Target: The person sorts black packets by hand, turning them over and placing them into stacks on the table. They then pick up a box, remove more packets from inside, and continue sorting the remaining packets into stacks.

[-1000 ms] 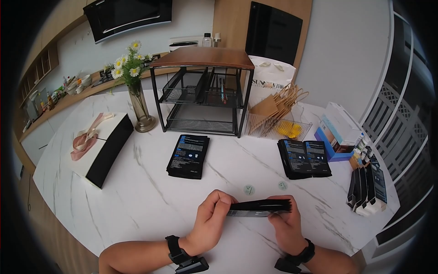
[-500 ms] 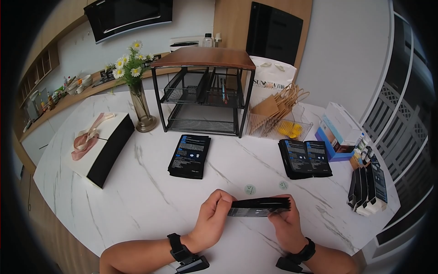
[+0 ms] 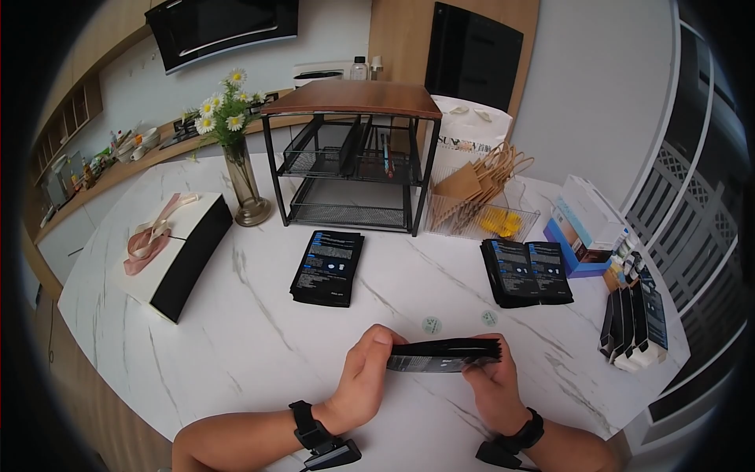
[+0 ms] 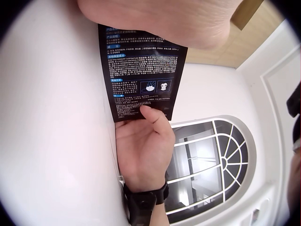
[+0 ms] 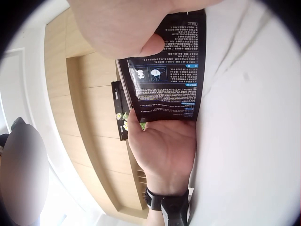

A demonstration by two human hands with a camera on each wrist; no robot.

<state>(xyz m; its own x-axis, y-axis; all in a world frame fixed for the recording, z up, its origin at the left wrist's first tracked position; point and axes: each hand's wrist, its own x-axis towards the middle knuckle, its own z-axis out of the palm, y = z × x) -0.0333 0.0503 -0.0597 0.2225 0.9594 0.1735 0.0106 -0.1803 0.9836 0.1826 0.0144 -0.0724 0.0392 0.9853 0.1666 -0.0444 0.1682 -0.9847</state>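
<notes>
Between my two hands is a stack of black printed sachets (image 3: 432, 363), standing on its long edge close over the table. My left hand (image 3: 359, 387) holds the left end, palm against it and thumb along the upper edge; its fingers are hidden behind. The right hand (image 3: 499, 393) grips the other end, and in the left wrist view its thumb (image 4: 155, 117) presses on the printed face. Beyond the hands lie one pile of similar sachets (image 3: 327, 269) at centre left and a double pile (image 3: 527, 273) at right.
Two round pale green stickers (image 3: 432, 325) lie just past the stack. Behind stand a mesh drawer rack (image 3: 346, 212), a flower vase (image 3: 242, 185) and a clear basket of paper bags (image 3: 472, 228). A ribboned box (image 3: 174, 252) is left; cartons (image 3: 586, 228) and black boxes (image 3: 629, 326) are right.
The stack has tilted so more of its printed face shows. My left hand has shifted slightly left, its thumb now off the face. The right hand has stayed put.
</notes>
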